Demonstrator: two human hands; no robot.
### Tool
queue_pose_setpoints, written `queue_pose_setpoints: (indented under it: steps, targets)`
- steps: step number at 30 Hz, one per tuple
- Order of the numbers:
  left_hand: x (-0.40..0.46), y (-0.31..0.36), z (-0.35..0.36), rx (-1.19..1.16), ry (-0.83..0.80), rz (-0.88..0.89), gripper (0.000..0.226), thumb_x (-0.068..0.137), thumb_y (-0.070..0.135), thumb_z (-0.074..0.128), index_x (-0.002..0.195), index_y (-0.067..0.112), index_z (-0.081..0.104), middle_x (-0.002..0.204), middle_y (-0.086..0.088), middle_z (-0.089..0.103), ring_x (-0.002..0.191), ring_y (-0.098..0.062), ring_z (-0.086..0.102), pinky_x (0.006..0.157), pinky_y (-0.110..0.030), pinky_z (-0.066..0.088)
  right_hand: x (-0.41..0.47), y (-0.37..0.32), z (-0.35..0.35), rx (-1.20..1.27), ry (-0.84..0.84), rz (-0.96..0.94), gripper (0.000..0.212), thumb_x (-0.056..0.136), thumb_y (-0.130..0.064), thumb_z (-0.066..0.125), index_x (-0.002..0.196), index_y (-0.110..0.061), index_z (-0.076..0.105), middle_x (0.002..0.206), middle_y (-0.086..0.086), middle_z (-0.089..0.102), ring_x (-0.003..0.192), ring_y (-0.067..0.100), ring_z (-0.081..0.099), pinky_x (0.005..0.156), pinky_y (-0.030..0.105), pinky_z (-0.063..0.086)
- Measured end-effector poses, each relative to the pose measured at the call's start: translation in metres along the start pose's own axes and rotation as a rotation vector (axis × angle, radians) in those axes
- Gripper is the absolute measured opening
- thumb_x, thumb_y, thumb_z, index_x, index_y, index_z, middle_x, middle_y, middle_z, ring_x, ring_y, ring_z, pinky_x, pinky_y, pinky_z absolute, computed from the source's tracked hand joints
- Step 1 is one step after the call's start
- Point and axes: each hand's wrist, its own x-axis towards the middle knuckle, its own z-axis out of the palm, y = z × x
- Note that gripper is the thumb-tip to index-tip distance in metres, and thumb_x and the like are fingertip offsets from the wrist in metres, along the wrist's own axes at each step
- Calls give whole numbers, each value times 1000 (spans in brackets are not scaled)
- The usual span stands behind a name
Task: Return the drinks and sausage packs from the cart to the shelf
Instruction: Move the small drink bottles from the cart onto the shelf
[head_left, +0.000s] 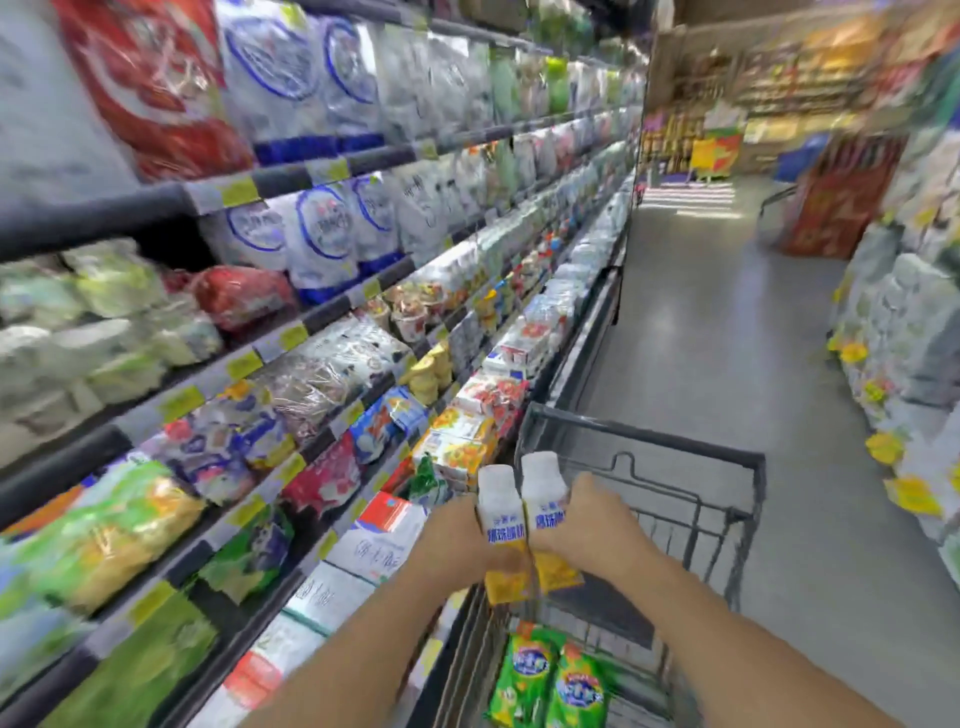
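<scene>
My left hand (451, 545) grips a white drink bottle (500, 512) with a yellow lower label. My right hand (587, 530) holds a second matching bottle (544, 501) right beside it; the two bottles touch. Both are upright above the left rim of the dark wire cart (675, 499). Two green and yellow sausage packs (550, 680) lie in the cart's near end, below my arms. The chilled shelf (291, 467) runs along the left, its tiers packed with dairy cartons, bags and cups.
An aisle of grey floor (727, 312) stretches ahead to the right of the cart. Stacked goods with yellow tags (893, 364) line the right side. A red display stand (841, 208) and another cart stand farther down.
</scene>
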Motion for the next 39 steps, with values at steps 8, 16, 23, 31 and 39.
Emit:
queue_pose_setpoints:
  steps: [8,16,23,31,39]
  targets:
    - [-103,31,-81,-56,255,-83,44,52,31,91,91,24,73,83,3,76,75,-12,73,70,-39,63,-56,-84,-28,23,-62,-365,60,47,-53,78,94,-20,60,80,-4,71,69,7,68,57,32,57]
    - [-239,0,-155,-72,508,-233,55,47,37,93,97,26,72,90,7,76,80,-12,73,74,-37,63,-145,-179,15,19,-215,-625,58,50,-49,86,92,-20,60,78,-6,65,66,5,63,51,25,50]
    - [-399,-62,-207,-82,726,-390,40,57,27,93,91,27,72,89,3,77,79,-13,74,70,-35,63,-264,-268,96,-9,-330,-855,63,50,-50,81,99,-19,55,80,-6,65,70,5,63,53,24,52]
    - [-621,-158,-251,-121,929,-559,46,54,28,94,94,23,71,87,6,76,79,-9,73,75,-38,63,-459,-354,218,-14,-537,-999,66,58,-47,88,98,-12,49,85,0,60,70,9,60,45,24,44]
    - [-837,-239,-271,-61,1088,-739,58,49,47,92,98,26,70,89,9,75,80,-8,71,72,-35,62,-647,-413,326,15,-681,-1143,45,63,-36,87,81,-21,48,78,-3,60,66,4,58,46,21,42]
